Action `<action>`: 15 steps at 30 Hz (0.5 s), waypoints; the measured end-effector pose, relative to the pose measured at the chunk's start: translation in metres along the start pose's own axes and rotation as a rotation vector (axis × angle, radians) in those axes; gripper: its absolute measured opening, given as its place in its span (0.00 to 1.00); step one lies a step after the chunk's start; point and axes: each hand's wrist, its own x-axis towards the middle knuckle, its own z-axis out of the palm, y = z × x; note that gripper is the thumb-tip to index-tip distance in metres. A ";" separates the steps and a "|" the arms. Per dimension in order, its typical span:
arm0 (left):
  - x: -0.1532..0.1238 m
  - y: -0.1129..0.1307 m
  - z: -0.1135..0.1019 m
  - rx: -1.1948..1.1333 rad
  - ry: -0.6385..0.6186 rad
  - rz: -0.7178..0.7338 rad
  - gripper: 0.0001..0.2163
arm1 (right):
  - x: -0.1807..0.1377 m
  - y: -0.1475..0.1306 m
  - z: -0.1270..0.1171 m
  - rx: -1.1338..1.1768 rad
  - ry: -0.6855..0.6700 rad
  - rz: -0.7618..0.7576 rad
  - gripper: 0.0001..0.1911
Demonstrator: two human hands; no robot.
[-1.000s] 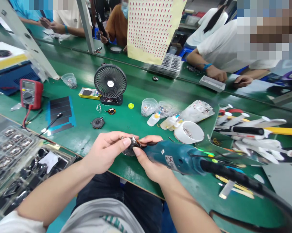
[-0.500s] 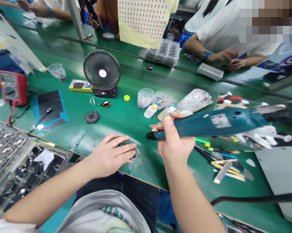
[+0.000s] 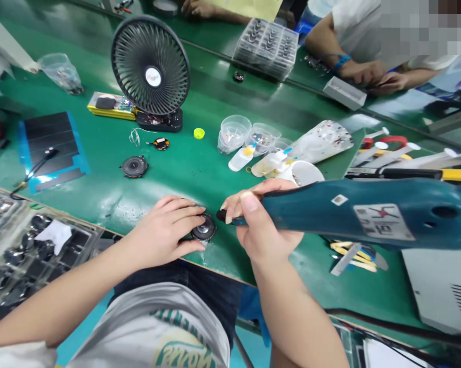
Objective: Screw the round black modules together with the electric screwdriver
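Note:
My left hand pins a small round black part against the green table near its front edge, fingers curled round it. My right hand grips the front end of a blue electric screwdriver, held roughly level. The tool's black tip points left and sits just right of the round part, a little above it. The screwdriver's body runs off to the right, and its black cable trails along the lower right.
A black desk fan stands at the back. A second round part, clear cups, glue bottles and a white bowl lie mid-table. Trays of parts sit at left. Other people's hands work across the table.
My right hand has brought the screwdriver down and closer, its tip now beside the round part. My left hand has uncovered more of the part. The camera has tilted lower and nearer.

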 end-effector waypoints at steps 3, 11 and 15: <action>-0.001 0.000 0.000 0.014 -0.003 0.004 0.20 | -0.001 0.004 0.002 -0.037 -0.003 0.027 0.15; -0.001 0.001 0.000 0.036 0.000 -0.005 0.19 | 0.002 0.003 0.005 -0.002 -0.012 0.047 0.15; 0.000 0.001 0.000 0.048 -0.001 -0.009 0.19 | 0.001 0.003 0.000 -0.057 -0.088 0.046 0.13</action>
